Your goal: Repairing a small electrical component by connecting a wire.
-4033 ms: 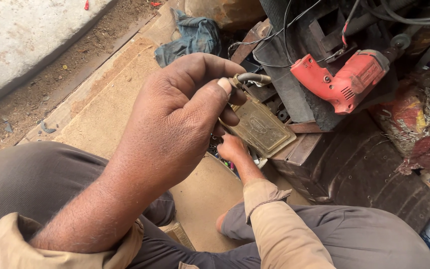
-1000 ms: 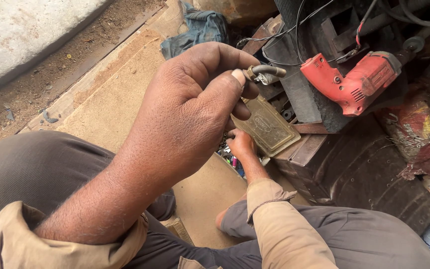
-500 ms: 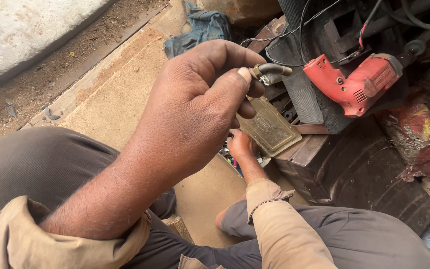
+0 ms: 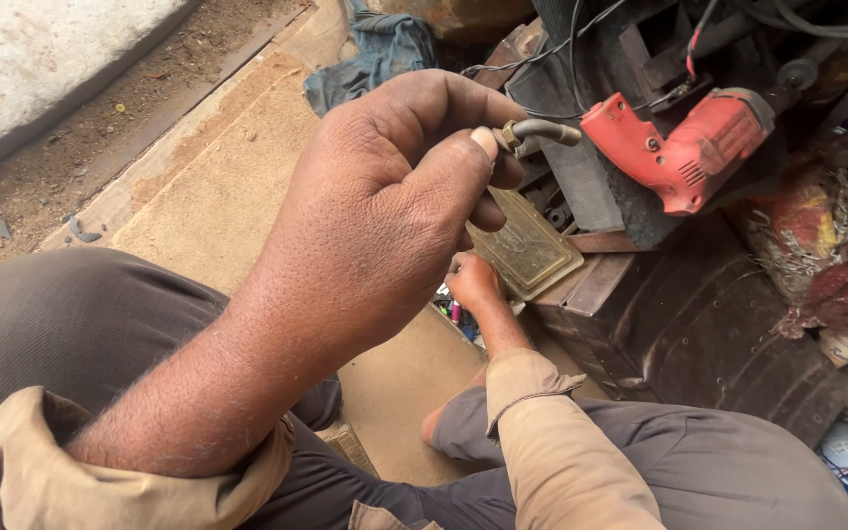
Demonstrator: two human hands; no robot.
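Left hand: the left hand (image 4: 385, 206) was raised close to the camera, thumb and fingers pinched shut on a small bent metal fitting (image 4: 534, 132), apparently lifted so it could be looked over.
Fitting: it sat above the flat brass plate (image 4: 527, 250), just left of the red drill (image 4: 684, 147); its long axis ran roughly level, the curved free end pointing right toward the drill and the nut end tucked against the thumb.
Right hand: the right hand (image 4: 473, 283) reached down beside the near-left edge of the plate, among small tools; whether it was closed on anything I could not tell.
Plate: it lay tilted on a dark metal box (image 4: 699, 324), resting there rather than held.
Floor: a tan mat (image 4: 218, 196) spread left of the plate, a blue rag (image 4: 385, 49) beyond it.
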